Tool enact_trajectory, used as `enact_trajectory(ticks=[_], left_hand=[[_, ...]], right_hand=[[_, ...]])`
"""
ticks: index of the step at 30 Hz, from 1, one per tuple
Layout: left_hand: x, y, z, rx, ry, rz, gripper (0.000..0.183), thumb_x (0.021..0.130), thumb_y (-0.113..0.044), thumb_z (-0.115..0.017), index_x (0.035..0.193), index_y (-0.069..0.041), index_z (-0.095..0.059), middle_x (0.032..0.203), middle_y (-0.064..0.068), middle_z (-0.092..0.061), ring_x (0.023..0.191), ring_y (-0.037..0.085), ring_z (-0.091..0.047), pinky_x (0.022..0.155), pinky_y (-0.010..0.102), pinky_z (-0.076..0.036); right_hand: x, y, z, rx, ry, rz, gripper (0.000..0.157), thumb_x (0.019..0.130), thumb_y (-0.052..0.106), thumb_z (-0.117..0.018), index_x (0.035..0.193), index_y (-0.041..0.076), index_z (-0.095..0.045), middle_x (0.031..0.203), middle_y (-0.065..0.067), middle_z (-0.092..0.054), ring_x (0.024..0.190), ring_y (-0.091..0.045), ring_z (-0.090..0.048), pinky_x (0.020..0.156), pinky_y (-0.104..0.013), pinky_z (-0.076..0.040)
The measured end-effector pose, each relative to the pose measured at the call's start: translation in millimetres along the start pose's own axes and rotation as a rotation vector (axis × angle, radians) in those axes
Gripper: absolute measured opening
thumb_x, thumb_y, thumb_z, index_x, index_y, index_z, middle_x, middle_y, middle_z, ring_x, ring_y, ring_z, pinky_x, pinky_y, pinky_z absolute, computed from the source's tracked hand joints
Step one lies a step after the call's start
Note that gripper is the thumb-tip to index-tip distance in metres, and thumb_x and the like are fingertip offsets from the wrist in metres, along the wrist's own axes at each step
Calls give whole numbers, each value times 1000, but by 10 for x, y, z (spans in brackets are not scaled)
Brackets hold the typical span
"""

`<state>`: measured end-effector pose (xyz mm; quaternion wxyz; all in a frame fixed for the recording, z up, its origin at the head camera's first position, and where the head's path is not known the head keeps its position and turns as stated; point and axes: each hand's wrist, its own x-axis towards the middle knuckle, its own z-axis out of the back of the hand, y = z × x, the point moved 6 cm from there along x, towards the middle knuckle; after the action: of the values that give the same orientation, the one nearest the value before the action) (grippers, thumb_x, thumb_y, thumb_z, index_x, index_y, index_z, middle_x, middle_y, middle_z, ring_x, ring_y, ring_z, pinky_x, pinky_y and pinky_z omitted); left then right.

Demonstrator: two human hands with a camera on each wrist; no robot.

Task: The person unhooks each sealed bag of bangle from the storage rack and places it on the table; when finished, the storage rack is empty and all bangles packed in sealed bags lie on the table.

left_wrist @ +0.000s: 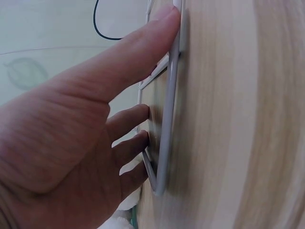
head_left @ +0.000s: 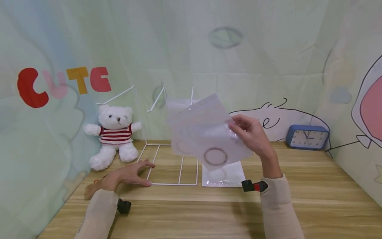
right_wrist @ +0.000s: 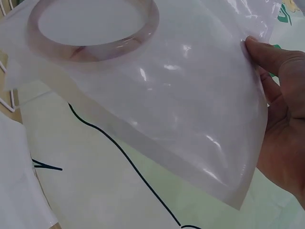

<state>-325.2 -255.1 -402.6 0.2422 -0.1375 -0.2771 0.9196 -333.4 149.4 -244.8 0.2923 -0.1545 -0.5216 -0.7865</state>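
My right hand pinches the right edge of a clear zip bag and holds it tilted above the table. A round bangle with brownish patches lies inside the bag. The bag's upper left corner overlaps a hook of the white wire rack in the head view. Behind it a second clear bag is partly hidden. My left hand rests on the rack's base, fingers spread, with the thumb on the front wire.
Another bag lies flat on the wooden table, right of the rack. A white teddy bear in a striped top sits at the left. At the back right stands a blue clock. Printed curtains enclose the table.
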Motion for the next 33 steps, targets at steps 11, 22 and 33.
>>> enact_trajectory(ticks=[11,22,33], left_hand=[[0,-8,-5,2,3,0,73,84,-36,-81,141,-2,-51,153,41,-22,142,57,-19,109,69,-22],[9,-20,8,15,8,1,73,84,-37,-81,141,-3,-51,153,42,-22,142,57,-18,109,70,-21],[18,22,11,30,-3,-12,72,84,-37,-81,140,-2,-52,152,43,-23,141,58,-20,108,70,-22]], right_hand=[[-49,40,116,13,-35,23,23,99,13,-64,119,2,-68,101,-18,-71,76,-19,-68,64,-32,-58],[-147,21,382,22,-135,20,24,99,13,-65,119,1,-68,95,-1,-71,75,-15,-68,64,-29,-58],[-243,-98,589,13,-190,-33,31,100,19,-64,129,9,-63,101,5,-70,82,-12,-69,65,-29,-59]])
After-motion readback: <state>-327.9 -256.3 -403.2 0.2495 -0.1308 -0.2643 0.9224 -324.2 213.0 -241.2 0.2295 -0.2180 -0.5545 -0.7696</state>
